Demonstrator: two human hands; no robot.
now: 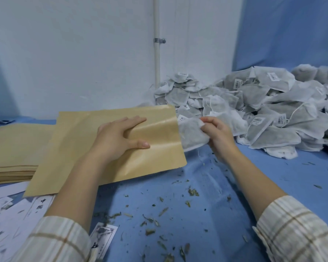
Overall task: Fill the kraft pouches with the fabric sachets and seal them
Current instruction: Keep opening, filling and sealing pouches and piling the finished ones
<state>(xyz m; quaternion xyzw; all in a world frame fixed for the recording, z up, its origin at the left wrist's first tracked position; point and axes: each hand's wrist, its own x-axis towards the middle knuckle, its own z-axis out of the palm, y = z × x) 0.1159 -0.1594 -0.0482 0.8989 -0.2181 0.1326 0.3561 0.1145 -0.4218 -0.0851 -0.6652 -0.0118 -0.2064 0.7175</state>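
Note:
A flat kraft pouch (87, 148) lies tilted on the blue table, its open mouth facing right. My left hand (119, 137) holds the pouch near that mouth, fingers on top and thumb spread along the paper. My right hand (216, 135) grips a white fabric sachet (191, 135) filled with dark herbs, and the sachet's left end sits at the pouch mouth. Part of the sachet is hidden behind the pouch edge.
A big heap of fabric sachets (263, 110) fills the back right. A stack of empty kraft pouches (13, 148) lies at the left. Printed labels (11, 214) lie at the front left. Loose herb bits (159, 214) litter the blue table (273, 176).

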